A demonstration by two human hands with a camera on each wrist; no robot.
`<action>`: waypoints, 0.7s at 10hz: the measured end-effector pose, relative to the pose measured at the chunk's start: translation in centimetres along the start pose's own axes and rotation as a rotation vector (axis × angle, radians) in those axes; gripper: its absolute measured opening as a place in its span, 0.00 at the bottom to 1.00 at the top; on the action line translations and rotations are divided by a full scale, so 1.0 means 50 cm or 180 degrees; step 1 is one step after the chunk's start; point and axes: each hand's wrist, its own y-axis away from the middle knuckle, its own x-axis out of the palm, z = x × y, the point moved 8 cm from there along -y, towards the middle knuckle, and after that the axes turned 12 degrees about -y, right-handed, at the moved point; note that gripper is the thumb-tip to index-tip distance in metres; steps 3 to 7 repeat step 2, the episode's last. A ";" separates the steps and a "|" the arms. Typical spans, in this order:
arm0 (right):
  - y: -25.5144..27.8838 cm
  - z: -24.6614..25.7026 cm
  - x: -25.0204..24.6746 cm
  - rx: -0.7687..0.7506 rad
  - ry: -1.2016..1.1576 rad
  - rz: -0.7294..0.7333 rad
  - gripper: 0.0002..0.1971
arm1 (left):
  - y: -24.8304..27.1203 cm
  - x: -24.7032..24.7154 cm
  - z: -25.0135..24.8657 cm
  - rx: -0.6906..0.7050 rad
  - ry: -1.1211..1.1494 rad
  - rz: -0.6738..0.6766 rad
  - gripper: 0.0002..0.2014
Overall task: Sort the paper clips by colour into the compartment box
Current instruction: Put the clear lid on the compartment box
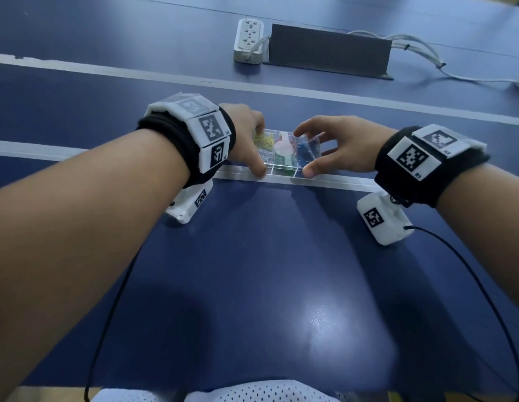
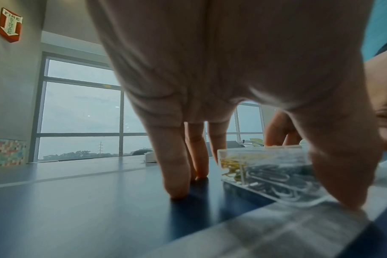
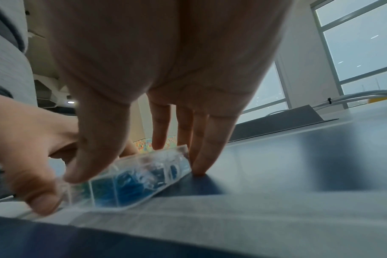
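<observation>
I see the clear plastic compartment box (image 1: 287,150) on the dark blue worktop (image 1: 252,242), lying partly on a pale stripe and held between both hands. My left hand (image 1: 248,140) grips its left end, thumb on the near edge; my right hand (image 1: 333,146) grips the right end likewise. Inside: yellow paper clips (image 1: 263,139) far left, blue paper clips (image 3: 130,183) right, green ones (image 1: 281,161) near the middle (lid glare hides the rest).

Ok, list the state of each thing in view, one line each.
compartment box: lid closed, on the table, clips sorted inside.
left hand: grips the box's left end.
right hand: grips the box's right end.
power strip: sockets empty, own cable attached.
</observation>
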 end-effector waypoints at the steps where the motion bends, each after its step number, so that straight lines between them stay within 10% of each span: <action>1: 0.015 -0.006 -0.006 0.0136 -0.0433 0.0028 0.52 | 0.014 0.003 -0.001 0.0057 0.0356 0.0103 0.57; 7: 0.060 -0.009 -0.009 0.0247 -0.0440 0.0052 0.61 | 0.039 0.012 0.012 0.0122 0.0765 0.0150 0.61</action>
